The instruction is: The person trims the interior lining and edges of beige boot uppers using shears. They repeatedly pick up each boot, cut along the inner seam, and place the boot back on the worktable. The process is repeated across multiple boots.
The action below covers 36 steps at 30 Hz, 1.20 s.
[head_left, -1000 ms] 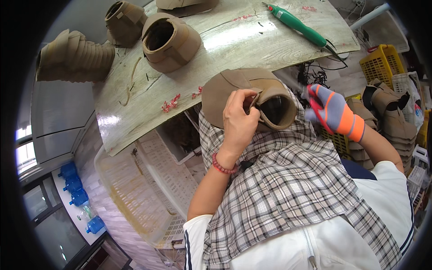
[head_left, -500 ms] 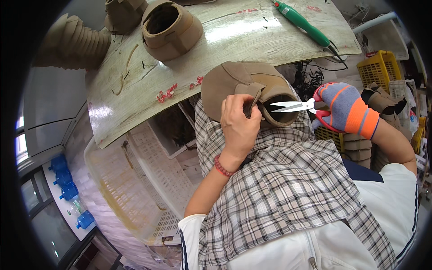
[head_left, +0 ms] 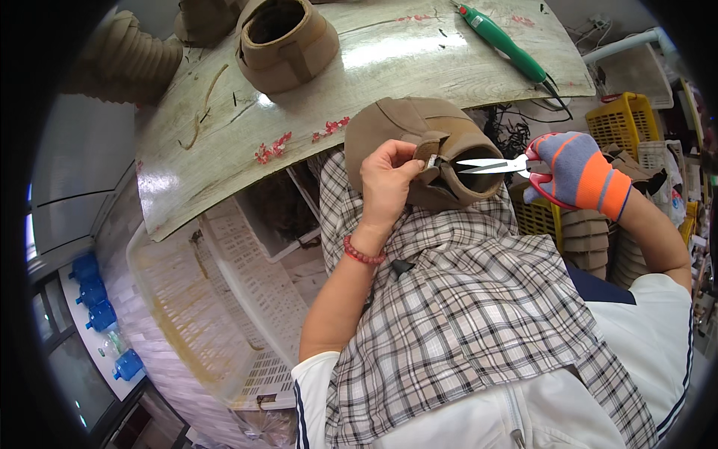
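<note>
My left hand (head_left: 389, 183) grips the near side of a tan slip-on shoe (head_left: 407, 135) that rests on my lap, thumb and fingers pinching a strap by its opening. My right hand (head_left: 580, 170) wears a grey and orange glove and holds small scissors (head_left: 497, 165) with red handles. The blades point left across the shoe's opening, tips close to my left fingers. A plaid cloth (head_left: 464, 314) covers my lap under the shoe.
A pale worktable (head_left: 374, 82) lies ahead with another tan shoe (head_left: 288, 41) and a green pen-like tool (head_left: 505, 41) on it. White plastic crates (head_left: 224, 299) stand at the left, yellow baskets (head_left: 624, 123) and stacked shoe parts at the right.
My right hand brought the scissors in from the right until the blades reach over the shoe's opening. My left hand shifted its grip on the strap.
</note>
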Each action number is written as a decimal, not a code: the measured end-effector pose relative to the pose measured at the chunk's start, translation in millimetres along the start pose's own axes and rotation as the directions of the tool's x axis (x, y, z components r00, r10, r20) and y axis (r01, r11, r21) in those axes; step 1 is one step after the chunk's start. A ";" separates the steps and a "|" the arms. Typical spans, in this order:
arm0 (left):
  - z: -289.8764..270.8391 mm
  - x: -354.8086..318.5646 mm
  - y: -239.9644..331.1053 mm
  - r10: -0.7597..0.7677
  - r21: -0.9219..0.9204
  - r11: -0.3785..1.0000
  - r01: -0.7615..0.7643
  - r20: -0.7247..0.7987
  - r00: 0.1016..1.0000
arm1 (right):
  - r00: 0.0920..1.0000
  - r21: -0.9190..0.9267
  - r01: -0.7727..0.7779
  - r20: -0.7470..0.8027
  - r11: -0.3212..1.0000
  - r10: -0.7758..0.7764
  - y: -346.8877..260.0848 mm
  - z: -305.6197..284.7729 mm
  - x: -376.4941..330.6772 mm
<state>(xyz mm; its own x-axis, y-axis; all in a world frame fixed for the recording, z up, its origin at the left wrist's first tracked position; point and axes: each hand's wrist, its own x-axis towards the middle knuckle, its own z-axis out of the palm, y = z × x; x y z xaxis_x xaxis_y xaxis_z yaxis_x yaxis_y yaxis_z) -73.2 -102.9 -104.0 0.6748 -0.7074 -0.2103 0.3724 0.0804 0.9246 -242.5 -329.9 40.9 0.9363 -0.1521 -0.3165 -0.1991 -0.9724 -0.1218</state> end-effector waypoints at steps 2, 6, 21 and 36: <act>-1.7 2.2 0.9 -0.014 -0.021 1.000 0.014 0.019 1.000 | 0.999 -0.019 -0.014 0.034 1.000 0.015 -5.1 -4.4 3.2; -4.1 0.1 8.8 -0.063 -0.169 0.984 0.066 0.023 0.998 | 0.995 0.035 -0.054 0.081 0.998 0.051 -10.5 -6.4 1.2; -19.0 12.2 2.4 -0.322 -0.330 0.881 0.340 0.111 0.940 | 0.846 -0.281 0.247 -0.404 0.927 -0.348 16.3 -28.4 49.3; -8.2 -1.7 22.8 -0.352 -0.315 0.876 0.365 0.098 0.931 | 0.754 -0.396 0.569 -0.100 0.721 -0.650 27.8 -20.1 134.0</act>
<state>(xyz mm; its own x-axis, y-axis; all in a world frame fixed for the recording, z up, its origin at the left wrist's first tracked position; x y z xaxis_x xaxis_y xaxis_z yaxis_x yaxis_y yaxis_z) -60.7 -94.1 -85.1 0.4347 -0.7555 -0.4902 0.7731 0.0338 0.6334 -116.8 -381.0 14.0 0.8639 0.4994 -0.0649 0.5036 -0.8575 0.1051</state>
